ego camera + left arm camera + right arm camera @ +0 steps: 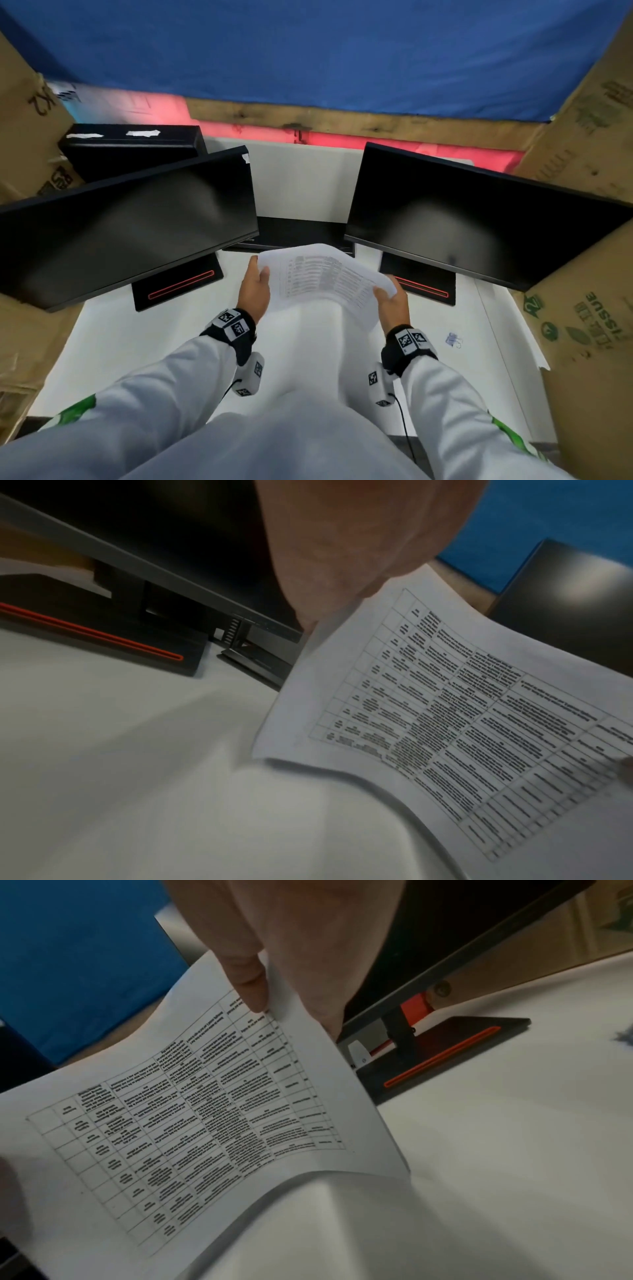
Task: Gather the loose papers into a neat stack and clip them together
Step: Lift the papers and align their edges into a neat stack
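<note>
White papers [329, 277] pinched at both ends — left hand [254, 291], right hand [394, 303] — print blurred, fingers underneath hidden

Makeshift office desk, monitors [479, 219], cardboard boxes [582, 144]

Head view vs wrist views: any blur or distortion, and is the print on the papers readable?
Head view: wide-angle bending at the edges, motion smear, papers washed out, table print unreadable; small clip blurry. Left wrist view: dim, left hand a soft out-of-focus mass, table rows visible but text illegible. Right wrist view: dim too, right hand soft, grid lines clearer, words still unreadable.
</note>
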